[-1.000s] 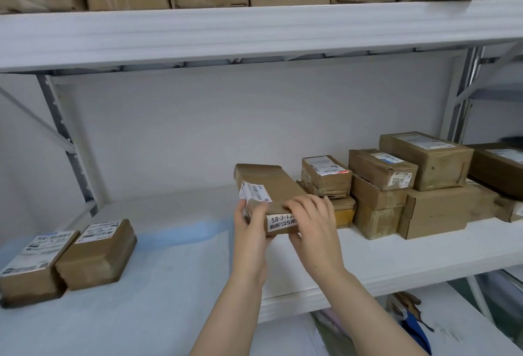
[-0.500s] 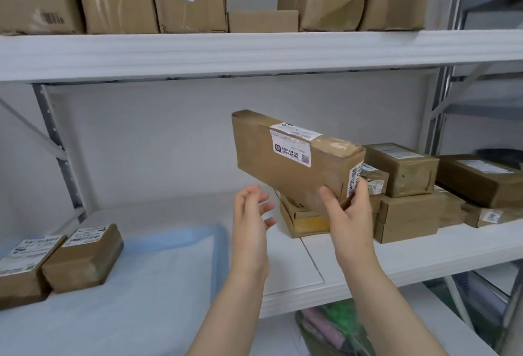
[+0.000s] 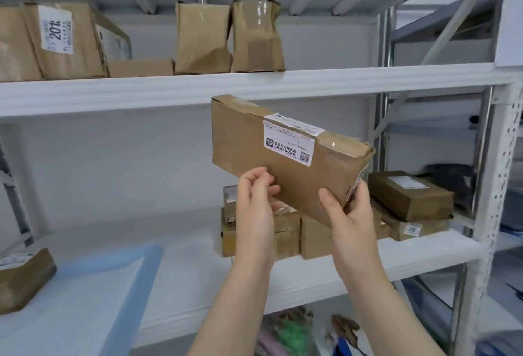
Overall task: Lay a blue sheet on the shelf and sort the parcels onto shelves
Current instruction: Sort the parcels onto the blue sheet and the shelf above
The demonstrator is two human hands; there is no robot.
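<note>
A long brown parcel [image 3: 249, 140] with a white label is raised in front of the upper shelf edge [image 3: 169, 91], tilted down to the right. My right hand [image 3: 351, 214] grips its lower right end, thumb on the front face. My left hand [image 3: 254, 203] touches the parcel's lower edge with curled fingers. A blue sheet [image 3: 93, 290] lies on the left part of the middle shelf [image 3: 368, 268]. One brown parcel [image 3: 22, 279] rests at the sheet's left edge.
A pile of brown parcels [image 3: 407, 200] sits on the middle shelf behind my hands and to the right. Several parcels [image 3: 226, 36] stand on the upper shelf. A perforated white upright [image 3: 492, 214] frames the right side. Coloured items [image 3: 294, 333] lie below.
The parcel rose from the middle shelf pile up toward the upper shelf. My left hand let go of it half a second ago and now touches its lower edge again.
</note>
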